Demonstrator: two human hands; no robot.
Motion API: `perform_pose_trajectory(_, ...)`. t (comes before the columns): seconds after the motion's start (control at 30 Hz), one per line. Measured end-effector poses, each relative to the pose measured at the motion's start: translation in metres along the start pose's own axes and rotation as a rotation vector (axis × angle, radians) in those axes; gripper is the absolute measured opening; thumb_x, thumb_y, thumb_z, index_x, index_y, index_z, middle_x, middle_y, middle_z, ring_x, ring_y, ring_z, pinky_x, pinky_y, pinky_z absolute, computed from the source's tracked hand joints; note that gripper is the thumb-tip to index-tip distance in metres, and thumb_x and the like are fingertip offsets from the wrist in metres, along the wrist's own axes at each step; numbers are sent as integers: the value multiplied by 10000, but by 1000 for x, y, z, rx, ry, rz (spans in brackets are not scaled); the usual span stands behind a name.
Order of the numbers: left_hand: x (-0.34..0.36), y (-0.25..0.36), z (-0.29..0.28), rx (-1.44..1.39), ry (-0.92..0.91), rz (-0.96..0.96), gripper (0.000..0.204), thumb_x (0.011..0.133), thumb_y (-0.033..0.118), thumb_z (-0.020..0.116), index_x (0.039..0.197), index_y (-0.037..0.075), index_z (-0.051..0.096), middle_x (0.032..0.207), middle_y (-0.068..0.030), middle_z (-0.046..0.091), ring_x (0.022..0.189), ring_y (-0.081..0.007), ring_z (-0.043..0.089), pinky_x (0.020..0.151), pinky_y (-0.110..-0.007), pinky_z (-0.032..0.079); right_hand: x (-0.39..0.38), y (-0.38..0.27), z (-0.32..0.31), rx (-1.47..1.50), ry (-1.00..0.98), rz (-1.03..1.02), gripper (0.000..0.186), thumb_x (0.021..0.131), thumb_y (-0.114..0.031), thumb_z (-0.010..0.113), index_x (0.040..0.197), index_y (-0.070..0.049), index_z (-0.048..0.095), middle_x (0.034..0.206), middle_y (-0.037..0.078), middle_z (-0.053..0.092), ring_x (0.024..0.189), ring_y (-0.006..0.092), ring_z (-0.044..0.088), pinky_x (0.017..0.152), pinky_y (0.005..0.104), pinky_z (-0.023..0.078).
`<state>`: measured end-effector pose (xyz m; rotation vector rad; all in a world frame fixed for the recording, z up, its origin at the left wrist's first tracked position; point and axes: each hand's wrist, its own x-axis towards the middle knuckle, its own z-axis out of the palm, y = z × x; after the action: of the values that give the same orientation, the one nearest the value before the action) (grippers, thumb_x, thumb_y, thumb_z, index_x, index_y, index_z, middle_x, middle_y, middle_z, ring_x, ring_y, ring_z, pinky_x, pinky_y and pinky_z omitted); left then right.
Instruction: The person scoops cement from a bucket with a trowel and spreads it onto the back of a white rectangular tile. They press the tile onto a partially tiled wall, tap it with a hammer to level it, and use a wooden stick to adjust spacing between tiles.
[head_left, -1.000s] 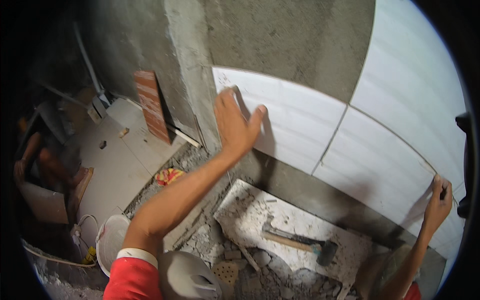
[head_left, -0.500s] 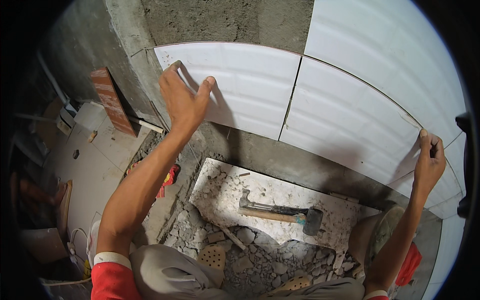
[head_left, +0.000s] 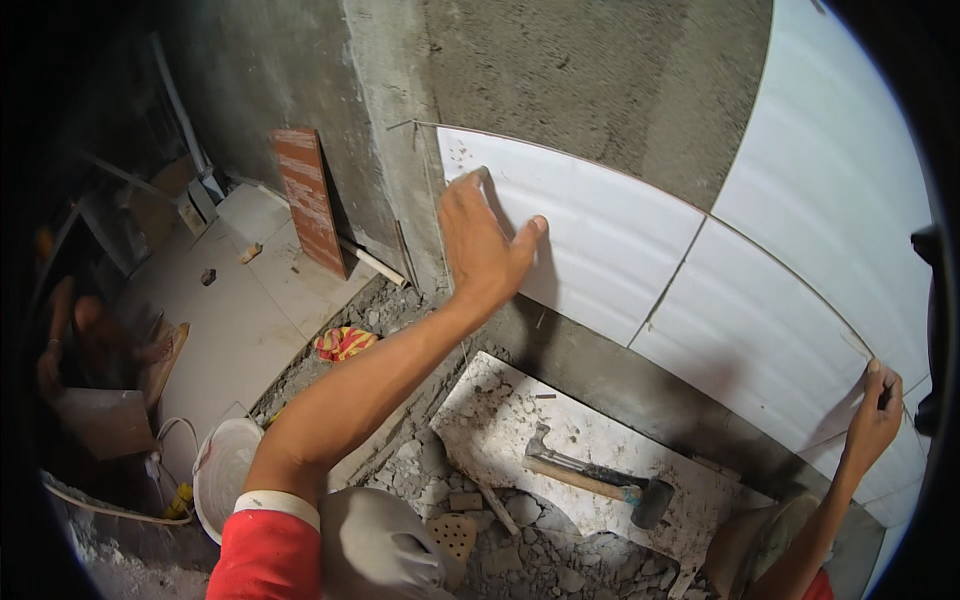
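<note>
My left hand (head_left: 487, 240) is at the left end of a white wall tile (head_left: 590, 230), fingers and thumb spread apart, holding nothing. Its fingertips reach the tile's face; firm contact is hard to judge. To the right, past a dark joint, is a second white tile (head_left: 745, 320). At that tile's upper right corner my right hand (head_left: 875, 415) has thumb and fingers pinched together; what is between them is too small to make out. A thin string (head_left: 560, 152) runs along the upper edge of the tiles.
Below lies a dirty white board (head_left: 490, 395) bearing a claw hammer (head_left: 565, 462) and a mallet (head_left: 650, 500), with rubble (head_left: 540, 555) in front. A reddish-brown tile (head_left: 310, 205) leans on the left wall. A bucket (head_left: 225, 470) stands left; another person's hand (head_left: 155, 348) shows far left.
The view has swung left, so the wall and both hands appear farther right and lower. Against the tiles, both hands keep about the same places. More of the floor and bucket shows.
</note>
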<state>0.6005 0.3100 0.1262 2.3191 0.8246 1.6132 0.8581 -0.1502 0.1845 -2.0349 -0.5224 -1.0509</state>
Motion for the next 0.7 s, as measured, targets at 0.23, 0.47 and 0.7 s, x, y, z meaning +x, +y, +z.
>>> perform_pose_trajectory(0.23, 8, 6, -6, -118, -18, -130, 769, 837, 298, 783, 1360, -107, 391, 1308, -264, 423, 1284, -398, 404, 1118, -487, 330, 0, 1, -1, -8, -31, 53, 345, 1021, -312, 660, 933, 19, 614, 846, 8, 569, 811, 113, 489, 793, 242, 421)
perform_pose_trajectory(0.47, 8, 15, -4, -307, -40, -401, 824, 846, 355, 780, 1359, -143, 371, 1306, -265, 418, 1273, -390, 423, 1123, -469, 342, 0, 7, 0, 100, -56, 91, 311, 1029, -238, 653, 845, -16, 536, 826, -7, 467, 802, 96, 428, 763, 218, 393)
perform_pose_trajectory(0.7, 3, 22, -5, -446, -39, -502, 767, 849, 204, 779, 1402, -90, 337, 1344, -284, 382, 1291, -436, 377, 1146, -505, 289, 0, 7, -5, 82, -73, 131, 281, 1034, -210, 644, 856, -17, 544, 829, -13, 461, 793, 103, 430, 754, 226, 395)
